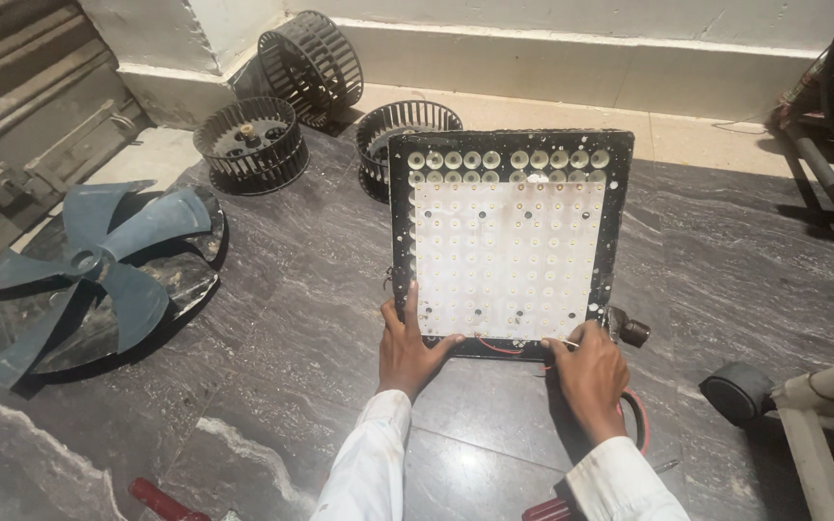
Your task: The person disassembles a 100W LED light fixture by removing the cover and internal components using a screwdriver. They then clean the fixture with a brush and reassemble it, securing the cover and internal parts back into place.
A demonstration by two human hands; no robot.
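You knelt or sat over a dark grey marbled stone floor (272, 386) streaked with pale veins, and nearest to you a red-handled tool (161, 502) lay at the bottom edge, beside your white left sleeve. Your left hand (409, 349) gripped the lower left edge of the square LED panel (509, 241), thumb laid up along its black frame and fingers curled under it. Your right hand (589, 371) was closed at the lower right edge, pinching something thin there; what exactly, you could not tell, though a red wire (499, 347) ran along the bottom rim between your hands. The panel stood tilted up from the floor in front of you, its white face dotted with rows of small round lenses, larger ones across the top, and its black frame spattered with pale specks. To the right sat a black caster wheel (737, 391) on a cream frame. Left lay a grey-blue fan blade (98, 265) on a round plate. Farther off, three black blower wheels (251, 143) rested near the pale wall (571, 58).
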